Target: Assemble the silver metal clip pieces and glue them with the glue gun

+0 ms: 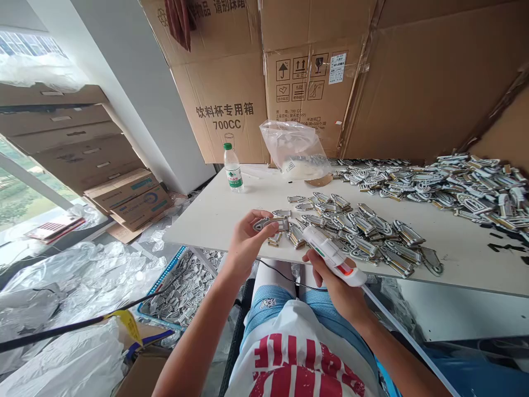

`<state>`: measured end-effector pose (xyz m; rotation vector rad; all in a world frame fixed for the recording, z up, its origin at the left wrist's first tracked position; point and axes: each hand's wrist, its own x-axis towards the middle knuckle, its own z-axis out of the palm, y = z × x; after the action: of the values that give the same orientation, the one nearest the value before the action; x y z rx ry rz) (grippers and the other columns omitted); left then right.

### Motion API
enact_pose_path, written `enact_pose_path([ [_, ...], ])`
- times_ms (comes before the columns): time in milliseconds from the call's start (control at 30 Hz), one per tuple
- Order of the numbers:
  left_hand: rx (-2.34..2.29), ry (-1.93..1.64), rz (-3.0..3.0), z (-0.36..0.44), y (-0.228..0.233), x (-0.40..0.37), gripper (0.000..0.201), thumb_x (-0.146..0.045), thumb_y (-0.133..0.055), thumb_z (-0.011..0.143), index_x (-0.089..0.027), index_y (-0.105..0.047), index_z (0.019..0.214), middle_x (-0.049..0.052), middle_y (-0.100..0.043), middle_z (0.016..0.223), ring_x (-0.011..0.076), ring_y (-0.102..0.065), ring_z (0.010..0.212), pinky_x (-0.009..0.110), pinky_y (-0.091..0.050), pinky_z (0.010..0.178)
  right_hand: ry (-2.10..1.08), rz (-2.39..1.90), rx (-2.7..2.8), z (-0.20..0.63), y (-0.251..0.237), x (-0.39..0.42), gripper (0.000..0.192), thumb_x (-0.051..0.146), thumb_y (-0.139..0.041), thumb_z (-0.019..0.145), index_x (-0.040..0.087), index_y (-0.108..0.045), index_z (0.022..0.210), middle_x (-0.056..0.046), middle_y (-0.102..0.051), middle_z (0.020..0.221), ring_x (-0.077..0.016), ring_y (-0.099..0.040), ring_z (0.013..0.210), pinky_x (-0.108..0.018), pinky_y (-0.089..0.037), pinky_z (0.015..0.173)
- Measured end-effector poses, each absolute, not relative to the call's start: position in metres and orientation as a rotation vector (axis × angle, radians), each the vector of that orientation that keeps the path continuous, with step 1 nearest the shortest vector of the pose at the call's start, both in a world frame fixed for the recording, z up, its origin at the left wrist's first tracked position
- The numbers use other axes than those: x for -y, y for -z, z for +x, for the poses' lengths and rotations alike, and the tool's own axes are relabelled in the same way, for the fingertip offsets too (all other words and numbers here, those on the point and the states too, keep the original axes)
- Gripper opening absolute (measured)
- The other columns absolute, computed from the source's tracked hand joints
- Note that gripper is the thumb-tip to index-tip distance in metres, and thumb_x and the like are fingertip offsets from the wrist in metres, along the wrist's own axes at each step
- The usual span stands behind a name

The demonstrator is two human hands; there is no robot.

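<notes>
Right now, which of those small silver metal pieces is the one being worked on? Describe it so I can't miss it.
Start at the white table and go to its near left edge. There the left hand pinches one small silver metal piece. Unlike the heaped pieces, it is lifted clear, facing the white glue gun in the right hand.

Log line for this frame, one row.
left hand: holds metal badge | right hand: grips white glue gun | badge pile on table
</notes>
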<state>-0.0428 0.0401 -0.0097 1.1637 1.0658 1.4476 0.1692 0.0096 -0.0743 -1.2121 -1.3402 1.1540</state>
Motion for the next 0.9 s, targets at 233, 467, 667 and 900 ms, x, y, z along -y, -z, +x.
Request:
enact_pose_path([
  [233,-1.056,-1.461,1.134,-0.042,0.013,-0.042,0.031,-0.034,-0.092,0.083,-0.02,-0.079,0.107,0.005,-0.077,0.11,0.0151,-0.072,0.089,0.028,-0.059,0.086,-1.16,-1.218,1.37,0.171,0.083,-0.01,0.051,0.071,-0.071,0.096,0.021,-0.075,0.086,0.004,-0.053,0.058,-0.0164,-0.05,0.056,-0.03,-0.04,0.057],
  [467,-1.086,-1.417,1.117,-0.039,0.009,-0.039,0.03,-0.036,-0.093,0.081,-0.018,-0.08,0.102,0.006,-0.082,0.096,0.0194,-0.077,0.086,0.033,-0.062,0.085,-1.112,-1.203,1.391,0.169,0.074,-0.008,0.053,0.066,-0.077,0.092,0.026,-0.055,0.065,0.003,-0.046,0.056,-0.0179,-0.042,0.056,-0.034,-0.037,0.056],
  [667,-1.146,-1.456,1.171,-0.04,0.011,-0.039,0.028,-0.036,-0.094,0.08,-0.017,-0.079,0.096,0.006,-0.082,0.094,0.018,-0.075,0.087,0.03,-0.06,0.083,-1.053,-1.199,1.439,0.169,0.073,-0.008,0.058,0.066,-0.076,0.093,0.026,-0.051,0.059,0.003,-0.046,0.053,-0.018,-0.043,0.054,-0.034,-0.036,0.057],
  [900,-1.18,-1.435,1.195,-0.04,0.012,-0.039,0.025,-0.033,-0.093,0.08,-0.017,-0.077,0.092,0.006,-0.083,0.088,0.0177,-0.075,0.082,0.028,-0.059,0.076,-1.122,-1.201,1.398,0.169,0.075,-0.009,0.054,0.07,-0.077,0.092,0.022,-0.065,0.07,0.004,-0.047,0.054,-0.0156,-0.043,0.054,-0.031,-0.037,0.056],
])
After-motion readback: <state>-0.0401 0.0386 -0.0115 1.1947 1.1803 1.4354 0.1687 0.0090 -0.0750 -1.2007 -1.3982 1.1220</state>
